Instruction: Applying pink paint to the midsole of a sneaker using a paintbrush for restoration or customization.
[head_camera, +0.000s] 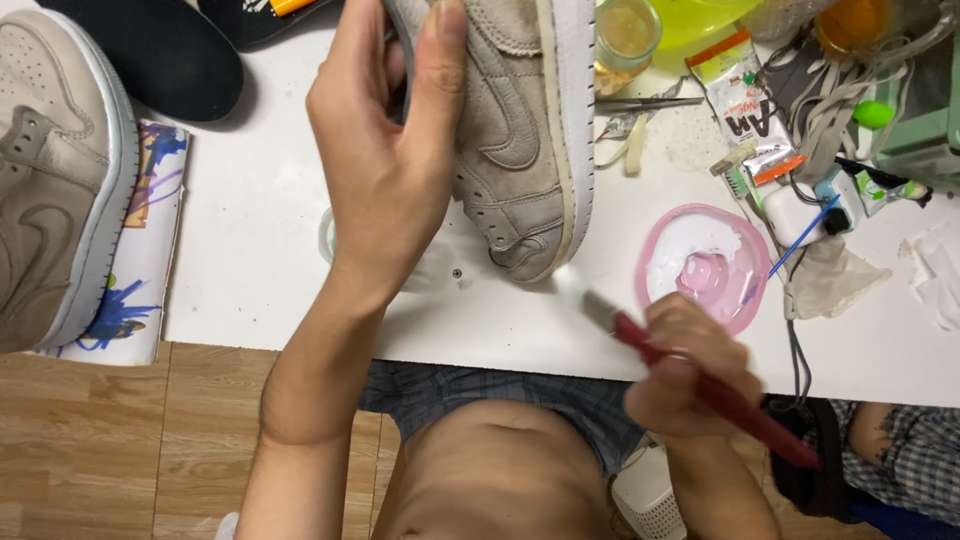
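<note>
- The beige suede sneaker (520, 130) is held up off the white tabletop (260, 220), tipped on its side so its white sole edge faces the brush; that turn puts the strip along the sole in easy reach of the bristles.
- The left hand (390, 160) wraps the sneaker from the heel side, fingers (440, 70) closed around the upper with one lying along the suede, a hold that steadies the shoe and lets it be rotated freely.
- The right hand (685, 365) sits just below the sneaker's toe, fingers closed on a red-handled brush (720, 390); the blurred bristle end points toward the toe and sole edge, close to them, though contact cannot be made out.
- A pink dish of white paint (705, 262) stands to the right of the sneaker's toe, just beside the brush hand, seemingly placed for short dips.
- The matching second sneaker (50, 170) lies well to the left of the held one, resting partly on a paint-smeared sheet (140, 270), kept apart from the wet work.
- Above and to the right of the sneaker are a glass jar (625, 35), a printed sachet (750, 110) and loose laces (830, 120), pushed to the back.
- A faint wet ring (330, 240) marks the tabletop under the left wrist.
</note>
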